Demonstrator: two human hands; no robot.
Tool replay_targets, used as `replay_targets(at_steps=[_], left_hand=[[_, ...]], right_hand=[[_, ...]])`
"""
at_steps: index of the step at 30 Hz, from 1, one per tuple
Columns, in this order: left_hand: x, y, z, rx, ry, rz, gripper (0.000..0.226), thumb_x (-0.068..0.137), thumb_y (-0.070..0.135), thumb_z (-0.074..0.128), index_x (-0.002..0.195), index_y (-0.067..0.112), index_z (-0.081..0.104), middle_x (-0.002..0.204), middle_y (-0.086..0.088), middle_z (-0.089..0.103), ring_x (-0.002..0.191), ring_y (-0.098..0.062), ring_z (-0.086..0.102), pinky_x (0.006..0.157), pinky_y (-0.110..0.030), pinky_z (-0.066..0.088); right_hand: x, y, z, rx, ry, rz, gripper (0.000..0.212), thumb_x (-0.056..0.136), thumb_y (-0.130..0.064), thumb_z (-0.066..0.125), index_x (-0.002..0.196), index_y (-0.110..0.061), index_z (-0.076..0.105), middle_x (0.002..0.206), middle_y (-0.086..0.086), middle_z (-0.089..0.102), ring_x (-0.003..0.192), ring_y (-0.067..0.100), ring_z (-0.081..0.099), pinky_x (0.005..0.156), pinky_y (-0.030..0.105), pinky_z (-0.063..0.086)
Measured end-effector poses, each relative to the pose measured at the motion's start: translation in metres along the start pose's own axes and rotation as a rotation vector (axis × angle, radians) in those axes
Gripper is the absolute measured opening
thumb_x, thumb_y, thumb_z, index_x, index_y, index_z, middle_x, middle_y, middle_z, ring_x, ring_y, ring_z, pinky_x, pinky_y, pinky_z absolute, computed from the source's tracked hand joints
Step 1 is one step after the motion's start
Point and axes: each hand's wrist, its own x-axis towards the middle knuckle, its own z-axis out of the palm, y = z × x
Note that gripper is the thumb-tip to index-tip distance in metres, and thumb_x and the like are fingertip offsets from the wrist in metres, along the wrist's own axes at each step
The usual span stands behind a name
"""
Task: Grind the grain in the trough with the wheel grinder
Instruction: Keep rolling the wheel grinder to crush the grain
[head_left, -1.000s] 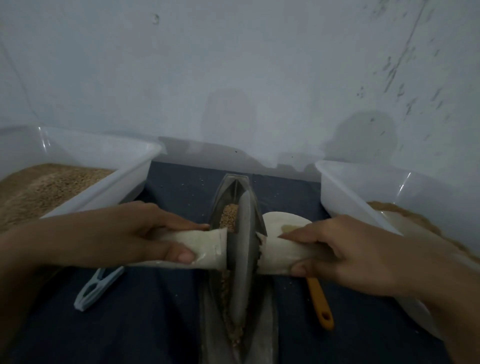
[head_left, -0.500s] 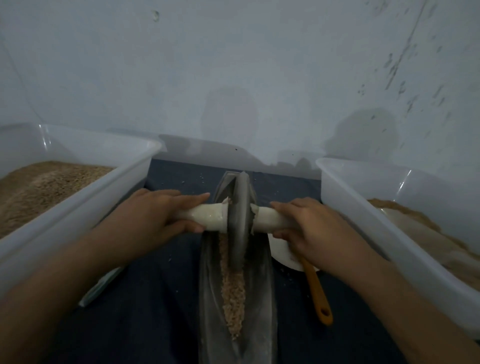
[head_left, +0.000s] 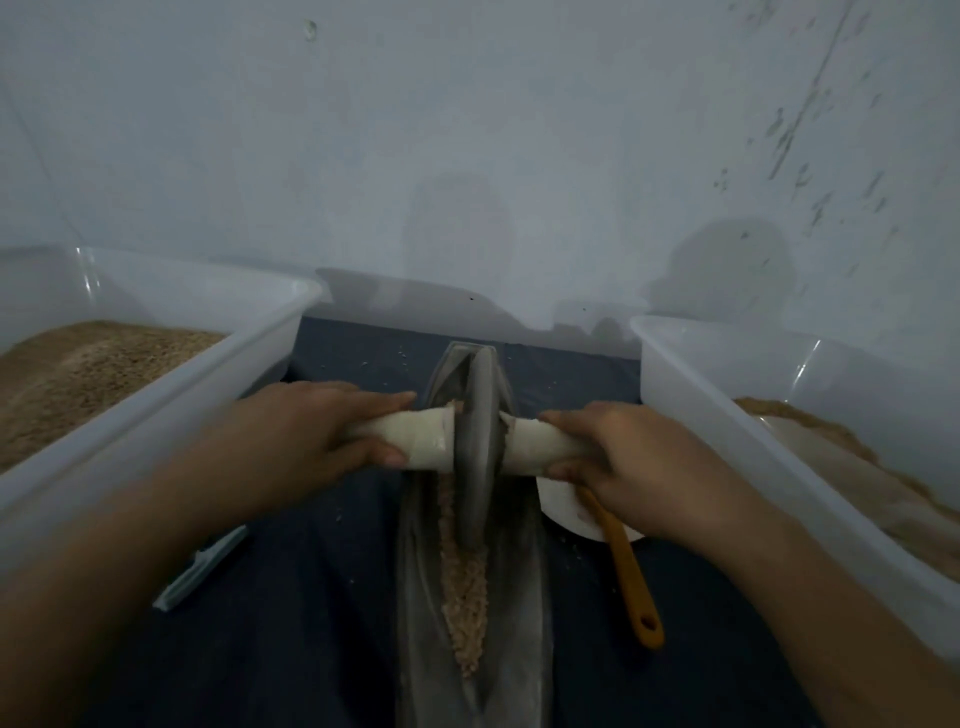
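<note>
1. While both hands hold its axle, the wheel grinder (head_left: 477, 441) stands upright in the trough (head_left: 519, 571), toward the far end.
2. The left hand (head_left: 306, 441) curls its fingers and thumb round the pale left handle (head_left: 415, 441), gripping it close to the wheel.
3. The right hand (head_left: 639, 467) wraps the pale right handle (head_left: 530, 449) in the same way, thumb below and fingers over the top.
4. Grain (head_left: 467, 613) lies along the groove of the trough, mostly on the near side of the wheel, with a little showing just behind the left handle.
5. A clear left bin (head_left: 171, 415) holding brown grain sits beside the left arm; a clear right bin (head_left: 753, 441) sits beside the right arm.
6. An orange-handled scoop (head_left: 631, 587) lies on the dark cloth (head_left: 311, 623) just right of the trough, partly under the right hand.
7. A pale blue clip (head_left: 200, 569) lies on the cloth under the left forearm.
</note>
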Motion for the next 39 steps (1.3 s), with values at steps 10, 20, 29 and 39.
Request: replay_targets(at_steps=[10,20,29,39], left_hand=[[-0.004,-0.006,-0.010,-0.219,-0.118,0.027,0.055,0.060,0.076,0.044,0.114,0.073,0.035,0.102,0.030,0.062,0.095,0.010,0.056,0.080,-0.012,0.042],[-0.005,0.002,-0.016,-0.255,-0.204,-0.021,0.052,0.062,0.086,0.045,0.111,0.070,0.036,0.103,0.032,0.060,0.090,0.014,0.055,0.080,-0.011,0.040],[0.007,-0.003,0.016,0.171,0.239,0.068,0.067,0.077,0.061,0.034,0.140,0.040,0.029,0.109,0.008,0.060,0.101,-0.013,0.056,0.078,-0.027,0.032],[-0.012,0.000,-0.033,-0.403,-0.410,0.128,0.051,0.068,0.079,0.049,0.117,0.070,0.040,0.098,0.034,0.065,0.090,0.011,0.061,0.077,-0.006,0.042]], right_hand=[[-0.011,0.001,-0.011,-0.027,-0.073,-0.084,0.045,0.087,-0.042,0.059,0.130,-0.036,0.048,0.103,-0.011,0.057,0.089,0.002,0.045,0.069,0.015,0.034],[-0.008,0.001,-0.012,0.077,-0.095,-0.025,0.044,0.086,-0.040,0.060,0.129,-0.038,0.051,0.112,-0.010,0.061,0.093,0.004,0.051,0.078,0.022,0.040],[0.007,0.008,0.021,-0.079,0.174,-0.027,0.052,0.092,-0.032,0.054,0.141,-0.024,0.038,0.123,-0.002,0.055,0.110,0.015,0.044,0.086,0.021,0.028],[-0.027,0.001,-0.040,0.164,-0.332,-0.140,0.019,0.079,-0.054,0.061,0.096,-0.061,0.056,0.097,-0.013,0.067,0.085,0.000,0.059,0.076,0.028,0.049]])
